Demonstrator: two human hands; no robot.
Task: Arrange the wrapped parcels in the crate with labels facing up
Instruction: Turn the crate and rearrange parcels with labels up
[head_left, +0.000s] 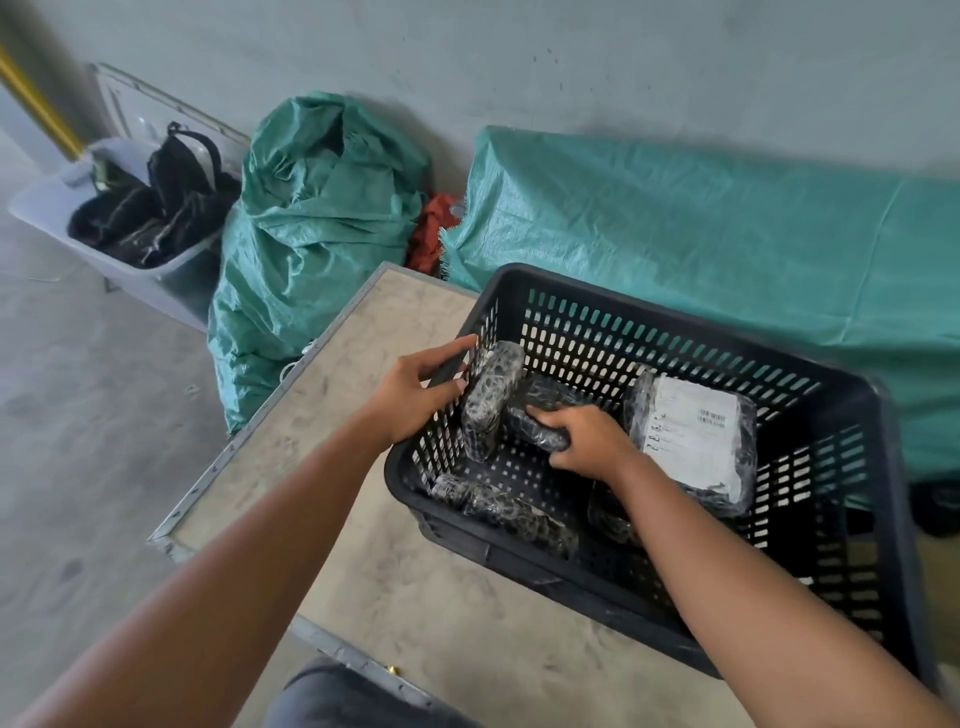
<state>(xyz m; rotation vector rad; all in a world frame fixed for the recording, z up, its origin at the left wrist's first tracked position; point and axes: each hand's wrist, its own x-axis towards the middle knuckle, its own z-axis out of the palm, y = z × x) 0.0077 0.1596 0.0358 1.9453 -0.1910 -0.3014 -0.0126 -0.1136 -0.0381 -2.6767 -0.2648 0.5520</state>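
Nearest me, both forearms reach out over the table (363, 561) to the crate (857, 415). My left hand (415, 389) grips the crate's left rim, thumb inside the wall, steadying it. My right hand (587, 441) is down inside, fingers curled around a dark parcel (540, 410) lying on the crate floor; its long axis runs from my hand away to the upper left, and no label shows on it. Just left of it another parcel (493, 395) leans on end against the wall, close enough to crowd a turn. A third (509, 512) lies along the near wall. On the right, a big parcel (696, 441) already shows its white label (691, 434). Turning mine over probably needs a lift first. Green sacks (311, 234) sit behind.
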